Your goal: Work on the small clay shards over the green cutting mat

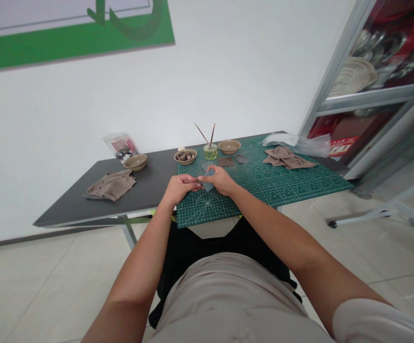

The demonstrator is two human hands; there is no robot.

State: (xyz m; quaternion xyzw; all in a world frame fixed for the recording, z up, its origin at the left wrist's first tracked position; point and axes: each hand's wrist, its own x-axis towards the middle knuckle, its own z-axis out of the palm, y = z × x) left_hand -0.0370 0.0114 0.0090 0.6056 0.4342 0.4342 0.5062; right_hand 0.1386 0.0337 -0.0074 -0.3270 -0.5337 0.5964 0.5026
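Observation:
Over the front of the green cutting mat (264,188), my two hands meet with fingertips touching. My right hand (222,180) is closed on a small blue-grey sheet (209,186) that looks like sandpaper. My left hand (181,187) is pinched closed at the sheet's left side; whatever small thing sits between its fingers is too hidden to name. Just beyond the hands lie a brown square sheet (226,162) and a dark grey sheet (241,158). A tan bowl of small dark brown pieces (185,156) stands behind my left hand.
A glass jar (211,151) of yellowish liquid holds two thin sticks beside a tan bowl (229,146). Brown cloths lie right (287,158) and left (112,185). Another bowl (135,162) and a clear container (120,145) stand left; a plastic bag (300,142) lies at the right back.

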